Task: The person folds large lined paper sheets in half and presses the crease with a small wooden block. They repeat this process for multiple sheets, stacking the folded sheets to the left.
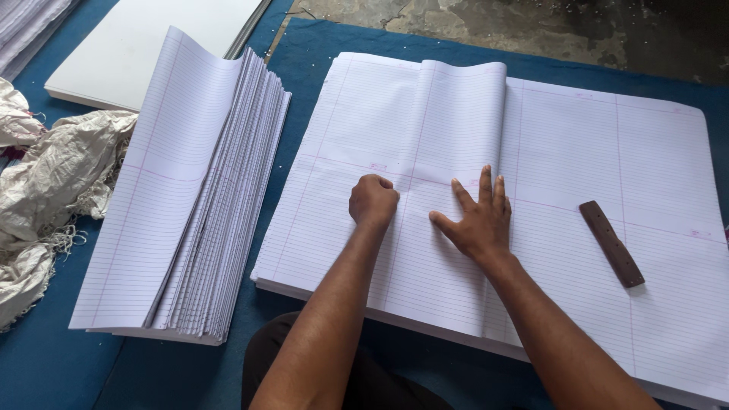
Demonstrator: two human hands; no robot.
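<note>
Folded ruled sheet (425, 175) lies centre frame on the big ruled paper stack (607, 152), fold edge on its right, long axis running top to bottom of frame. Left hand (373, 200) closed in a fist, pressing the sheet's lower middle. Right hand (478, 216) flat, fingers spread, on the fold edge just right of the fist. Brown wooden strip (612, 243) lies right of the hands, angled. Folded-sheet pile (190, 197) at left, on what looks like blue cloth (45, 357).

Single head-worn view, steeply downward and close over ruled paper sheets (562, 152) on blue mat (45, 364).
</note>
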